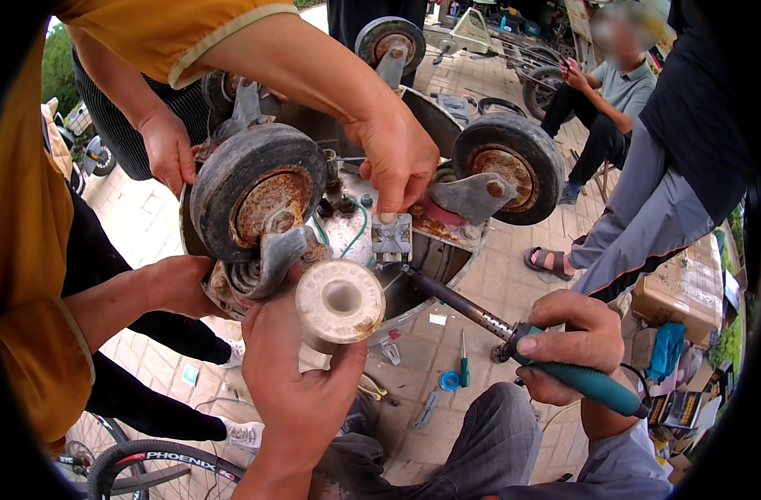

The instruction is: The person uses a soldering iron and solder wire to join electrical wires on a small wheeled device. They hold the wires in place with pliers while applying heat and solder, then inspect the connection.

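Closest to the camera is the white spool (340, 321), which I have pinched between the thumb and bent fingers of my left hand (301, 375), its face and hole turned up toward me. My right hand (576, 337) has its fingers closed around the teal handle of the soldering iron (472, 310), thumb laid along the top. The iron slants up and leftward; its tip sits just beside the near edge of the grey block (392, 242), and from here I cannot tell whether they touch.

That block sits toward the near right edge of the pale plate (339, 237), inside the rim of an upturned metal base (444, 125). A co-worker's hand (394, 154) presses a fingertip onto its far edge. Left of it, a green wire (363, 229) loops over the plate. Caster wheels stand up around the base: one (222, 196) at its left edge, another (507, 167) at its right. Below, on the paving (497, 250), lies a green screwdriver (464, 371).

I judge the work to be under way, not finished: the block is positioned and held down, and iron and spool are both in hand. Yet I can make out no fresh joint, and the wire's ends are too small to read. Whatever fixes the block seems undone, since it has a finger on it.
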Demonstrator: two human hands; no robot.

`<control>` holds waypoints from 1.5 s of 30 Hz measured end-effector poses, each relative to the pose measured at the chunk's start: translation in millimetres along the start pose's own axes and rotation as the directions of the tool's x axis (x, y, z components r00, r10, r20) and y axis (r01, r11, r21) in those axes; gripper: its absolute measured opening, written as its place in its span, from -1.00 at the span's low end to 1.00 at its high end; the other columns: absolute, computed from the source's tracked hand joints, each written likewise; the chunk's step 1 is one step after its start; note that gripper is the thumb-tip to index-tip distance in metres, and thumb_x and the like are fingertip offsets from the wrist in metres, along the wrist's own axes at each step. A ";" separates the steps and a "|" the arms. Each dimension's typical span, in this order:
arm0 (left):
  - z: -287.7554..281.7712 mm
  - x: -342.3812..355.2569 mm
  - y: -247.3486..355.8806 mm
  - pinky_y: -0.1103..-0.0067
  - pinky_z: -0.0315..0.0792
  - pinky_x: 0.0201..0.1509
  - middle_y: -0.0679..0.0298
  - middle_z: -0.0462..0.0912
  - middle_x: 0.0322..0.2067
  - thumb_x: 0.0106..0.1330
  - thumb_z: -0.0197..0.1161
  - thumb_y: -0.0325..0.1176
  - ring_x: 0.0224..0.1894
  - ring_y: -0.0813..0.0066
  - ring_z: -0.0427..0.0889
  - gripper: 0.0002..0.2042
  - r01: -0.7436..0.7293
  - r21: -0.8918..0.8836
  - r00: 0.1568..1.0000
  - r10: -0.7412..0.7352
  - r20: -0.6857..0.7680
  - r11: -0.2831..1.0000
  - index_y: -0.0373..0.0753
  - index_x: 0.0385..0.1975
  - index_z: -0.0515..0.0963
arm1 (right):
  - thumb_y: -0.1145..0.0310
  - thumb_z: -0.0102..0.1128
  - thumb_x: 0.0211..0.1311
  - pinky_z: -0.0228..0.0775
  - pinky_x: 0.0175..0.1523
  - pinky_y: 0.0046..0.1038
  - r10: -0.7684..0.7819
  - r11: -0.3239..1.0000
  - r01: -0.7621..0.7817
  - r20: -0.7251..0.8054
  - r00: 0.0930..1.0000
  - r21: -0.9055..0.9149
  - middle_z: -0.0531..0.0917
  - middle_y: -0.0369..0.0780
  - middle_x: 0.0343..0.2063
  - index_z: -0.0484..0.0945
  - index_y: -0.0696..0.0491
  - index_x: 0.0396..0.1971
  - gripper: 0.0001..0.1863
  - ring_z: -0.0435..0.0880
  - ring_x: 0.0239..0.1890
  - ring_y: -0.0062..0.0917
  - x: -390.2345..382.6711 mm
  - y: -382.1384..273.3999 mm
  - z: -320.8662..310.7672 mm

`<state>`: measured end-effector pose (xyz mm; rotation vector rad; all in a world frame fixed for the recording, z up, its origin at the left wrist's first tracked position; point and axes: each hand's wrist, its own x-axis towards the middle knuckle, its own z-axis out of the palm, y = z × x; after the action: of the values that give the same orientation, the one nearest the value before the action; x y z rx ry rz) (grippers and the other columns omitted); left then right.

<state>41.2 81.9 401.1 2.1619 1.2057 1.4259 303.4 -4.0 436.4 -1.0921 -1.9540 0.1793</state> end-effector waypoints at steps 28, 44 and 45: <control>-0.7 -0.8 -0.4 0.28 0.28 0.20 0.04 0.62 -0.11 -0.14 0.47 -0.48 -0.01 0.10 0.59 -0.49 0.081 -0.039 0.997 -0.081 0.007 0.996 -0.37 -0.07 0.54 | 0.59 0.40 -0.42 0.38 -0.49 -0.52 -0.069 0.997 0.070 0.008 0.998 -0.034 0.54 -0.24 -0.48 0.70 -0.13 -0.19 -0.42 0.58 -0.56 -0.45 11.8 -6.0 1.4; 2.8 -1.0 0.8 0.56 0.42 0.05 0.21 0.63 -0.17 -0.03 0.46 -0.59 -0.12 0.50 0.60 -0.55 0.041 -0.019 0.999 -0.041 -0.033 0.999 -0.38 -0.07 0.53 | 0.63 0.39 -0.58 0.40 -0.46 -0.55 -0.046 0.999 0.046 -0.028 0.999 0.008 0.55 -0.25 -0.47 0.71 -0.09 -0.20 -0.34 0.59 -0.54 -0.47 2.7 -0.4 0.5; 2.5 -0.9 0.7 0.56 0.42 0.05 0.21 0.63 -0.17 -0.03 0.46 -0.59 -0.12 0.49 0.60 -0.55 0.030 -0.012 0.999 -0.031 -0.030 0.999 -0.38 -0.07 0.53 | 0.62 0.39 -0.58 0.40 -0.46 -0.55 -0.043 0.999 0.044 -0.026 0.999 0.009 0.55 -0.25 -0.47 0.71 -0.09 -0.20 -0.34 0.59 -0.54 -0.48 2.6 -0.8 0.3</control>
<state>43.5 81.3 399.8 2.1123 1.2320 1.4544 302.0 -2.5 438.2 -1.0399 -1.9499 0.1503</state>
